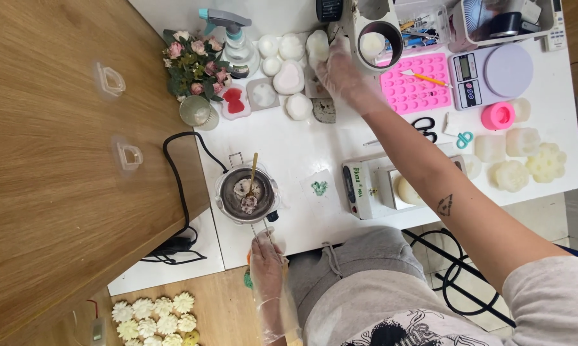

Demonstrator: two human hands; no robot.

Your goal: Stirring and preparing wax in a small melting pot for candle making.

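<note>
The left hand (266, 259), in a clear plastic glove, is sitting at the near edge of the white table (301, 144), its fingers closing around the handle of a small metal melting pot (246, 194). The pot is standing on the table just ahead of that hand, holding pale lumps in a dark melt, with a wooden stick (253, 172) leaning up out of it.

The right hand (339, 69), also gloved, is reaching far across the table with the arm stretching out almost straight and a small triangular tattoo showing on the forearm. Its fingers are curling around a white mould-shaped piece (317, 46) at the far side, beside a white cup (378, 40) holding pale wax. The two hands are working well apart from each other.

Around the right hand, white heart and round shapes (289, 78) are lying in a cluster, with a spray bottle (237, 45) and a small bouquet of pink flowers (193, 63) to their left. To the right, a pink silicone mould tray (415, 83) is lying next to a kitchen scale (490, 74), and black scissors (424, 127) are resting below it. A white heating device (378, 187) is sitting near the front edge, and pale flower-shaped castings (526, 163) are grouped at the right end.

A black cable (177, 186) is running off the table's left side onto a wooden surface (58, 160). More flower-shaped pieces (154, 315) are lying on the wood floor below. The person is wearing grey trousers.
</note>
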